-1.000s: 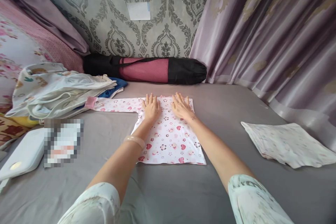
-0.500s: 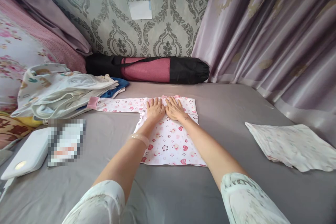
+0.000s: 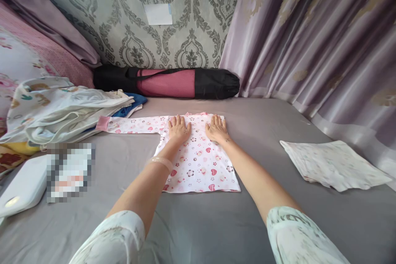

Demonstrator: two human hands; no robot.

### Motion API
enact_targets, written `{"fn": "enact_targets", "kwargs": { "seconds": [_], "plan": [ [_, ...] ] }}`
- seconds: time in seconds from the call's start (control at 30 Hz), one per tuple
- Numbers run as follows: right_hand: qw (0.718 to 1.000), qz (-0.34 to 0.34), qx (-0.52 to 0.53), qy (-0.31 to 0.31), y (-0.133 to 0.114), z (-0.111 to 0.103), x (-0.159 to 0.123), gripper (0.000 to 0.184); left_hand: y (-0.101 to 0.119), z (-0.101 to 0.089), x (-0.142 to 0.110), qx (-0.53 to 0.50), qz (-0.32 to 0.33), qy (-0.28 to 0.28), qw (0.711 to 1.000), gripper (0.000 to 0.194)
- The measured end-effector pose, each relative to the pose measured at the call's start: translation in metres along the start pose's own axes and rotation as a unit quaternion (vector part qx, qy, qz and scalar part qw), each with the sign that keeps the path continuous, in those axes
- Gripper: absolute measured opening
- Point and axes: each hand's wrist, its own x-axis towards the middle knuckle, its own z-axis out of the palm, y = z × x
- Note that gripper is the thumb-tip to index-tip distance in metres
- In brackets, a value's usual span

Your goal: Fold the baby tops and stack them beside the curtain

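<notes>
A small white garment (image 3: 198,165) printed with pink hearts and flowers lies flat on the grey bed sheet (image 3: 247,222), one long sleeve with a pink cuff stretched out to the left. My left hand (image 3: 178,128) presses flat on its upper part, fingers stretched out. My right hand (image 3: 216,128) lies flat beside it near the garment's top right corner, fingers also spread. Neither hand holds anything. A pale bracelet sits on my left wrist.
A pile of loose clothes (image 3: 62,107) lies at the left. A folded pale cloth (image 3: 332,165) rests on the right. A black and pink rolled mat bag (image 3: 167,82) lies against the wall. A white flat box (image 3: 21,187) sits at the near left. Curtains hang on the right.
My hands came together in the middle of the garment's top, then spread apart again across it. The view shifted slightly.
</notes>
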Motion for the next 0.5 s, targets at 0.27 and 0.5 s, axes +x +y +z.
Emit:
{"fn": "enact_targets", "kwargs": {
  "seconds": [0.27,0.5],
  "plan": [
    [1.000,0.013,-0.012,0.022,0.025,0.001,-0.002,0.072,0.002,0.001,0.000,0.001,0.000,-0.001,1.000,0.070],
    [1.000,0.013,-0.006,0.002,0.027,-0.004,0.003,0.073,-0.007,-0.012,0.007,-0.008,0.036,-0.015,0.999,0.065]
  ]
}}
